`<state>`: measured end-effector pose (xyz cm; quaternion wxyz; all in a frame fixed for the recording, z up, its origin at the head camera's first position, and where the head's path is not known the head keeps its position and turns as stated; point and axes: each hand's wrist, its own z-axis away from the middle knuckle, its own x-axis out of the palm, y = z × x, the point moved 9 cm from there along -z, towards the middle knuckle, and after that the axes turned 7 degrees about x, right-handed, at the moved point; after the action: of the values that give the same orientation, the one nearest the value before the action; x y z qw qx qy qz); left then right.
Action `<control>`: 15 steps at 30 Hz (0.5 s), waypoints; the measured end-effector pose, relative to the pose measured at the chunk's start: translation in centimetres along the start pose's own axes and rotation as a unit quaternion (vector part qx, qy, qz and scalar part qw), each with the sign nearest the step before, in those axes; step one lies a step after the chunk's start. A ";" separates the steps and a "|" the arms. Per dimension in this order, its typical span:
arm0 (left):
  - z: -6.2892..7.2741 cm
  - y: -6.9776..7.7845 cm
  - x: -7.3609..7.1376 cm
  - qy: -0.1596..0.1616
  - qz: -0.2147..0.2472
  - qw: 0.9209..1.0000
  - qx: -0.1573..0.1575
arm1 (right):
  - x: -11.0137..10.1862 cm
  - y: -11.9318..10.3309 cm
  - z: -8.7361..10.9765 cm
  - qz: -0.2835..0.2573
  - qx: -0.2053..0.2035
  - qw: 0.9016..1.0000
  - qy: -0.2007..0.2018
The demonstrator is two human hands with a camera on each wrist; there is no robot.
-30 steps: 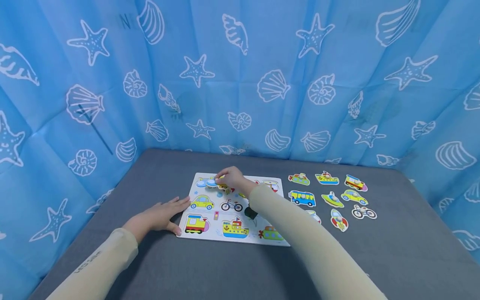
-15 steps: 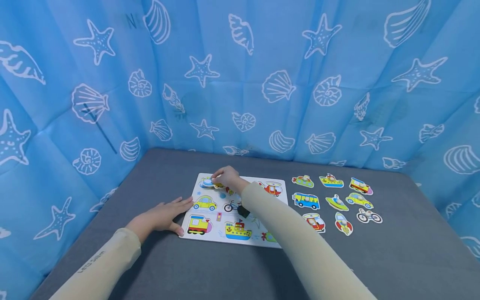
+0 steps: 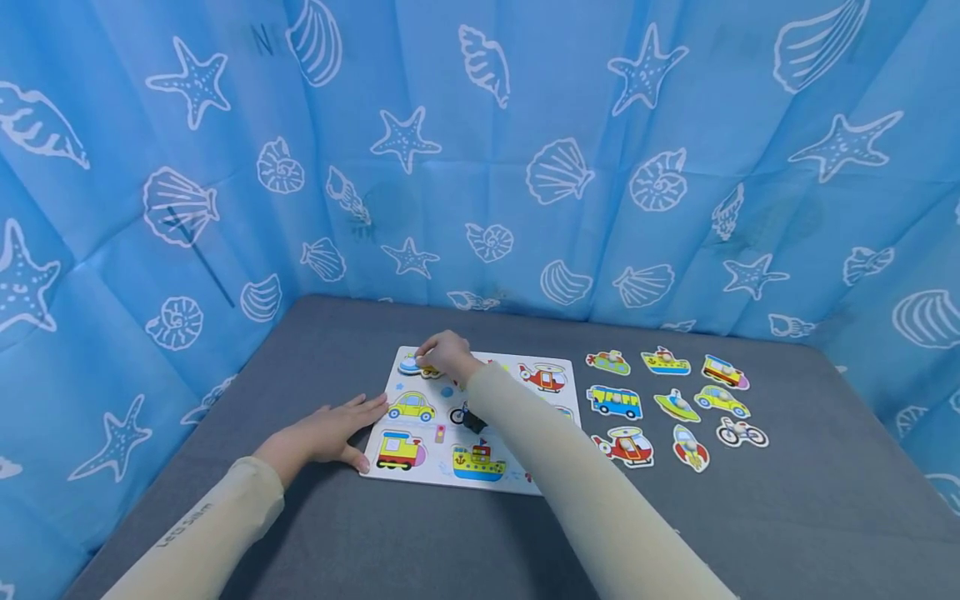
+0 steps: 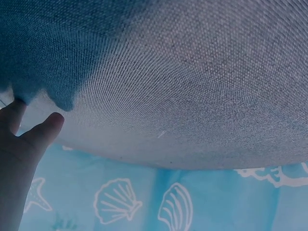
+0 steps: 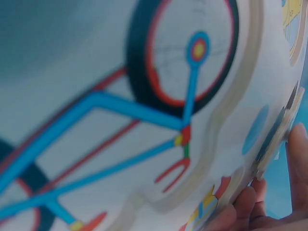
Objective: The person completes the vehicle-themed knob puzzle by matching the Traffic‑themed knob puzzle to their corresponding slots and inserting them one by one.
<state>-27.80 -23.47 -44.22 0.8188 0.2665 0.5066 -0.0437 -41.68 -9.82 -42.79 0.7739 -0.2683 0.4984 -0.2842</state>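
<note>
A white puzzle board [image 3: 438, 467] printed with vehicles lies on the grey table. My left hand [image 3: 330, 432] rests along its left edge, fingers extended and thumb near the front corner. Over the board's far left corner, my right hand [image 3: 447, 354] pinches a thin puzzle piece [image 5: 277, 138]. The right wrist view catches that piece edge-on at the board's surface between thumb and fingers; its picture is mostly hidden. A printed bicycle [image 5: 139, 115] fills much of that view. In the left wrist view, a thumb and finger [image 4: 43, 132] show against grey cloth.
To the board's right lie several knobbed pieces, among them a bus [image 3: 615, 402], a helicopter [image 3: 628, 448], a rocket [image 3: 688, 450], a car [image 3: 722, 401], and a bicycle [image 3: 742, 432]. A blue shell-patterned curtain [image 3: 465, 167] hangs behind the table.
My right hand has moved left across the board with the puzzle piece, toward the far left corner. My left hand keeps its place on the edge. The head view has shifted slightly.
</note>
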 end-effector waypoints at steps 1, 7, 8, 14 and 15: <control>0.0 0.0 0.0 0.000 0.000 1.000 0.000 | 0.0 0.0 0.0 -0.001 0.002 1.000 0.001; 0.0 -0.1 0.0 0.002 -0.001 1.000 -0.004 | 0.3 -0.2 0.0 0.013 0.009 1.000 -0.003; 0.0 -0.1 0.0 0.002 -0.002 1.000 -0.005 | 0.4 -0.2 -0.1 0.020 0.009 1.000 -0.005; -0.1 -0.1 0.1 0.004 -0.005 1.000 -0.005 | 0.5 -0.3 -0.2 0.044 0.011 0.999 -0.006; -0.1 0.0 0.1 0.004 -0.005 1.000 -0.005 | 0.4 -0.3 -0.2 0.044 0.013 0.999 -0.006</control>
<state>-27.84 -23.44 -44.36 0.8175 0.2602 0.5118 -0.0444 -41.74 -10.36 -42.92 0.7919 -0.2376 0.5017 -0.2543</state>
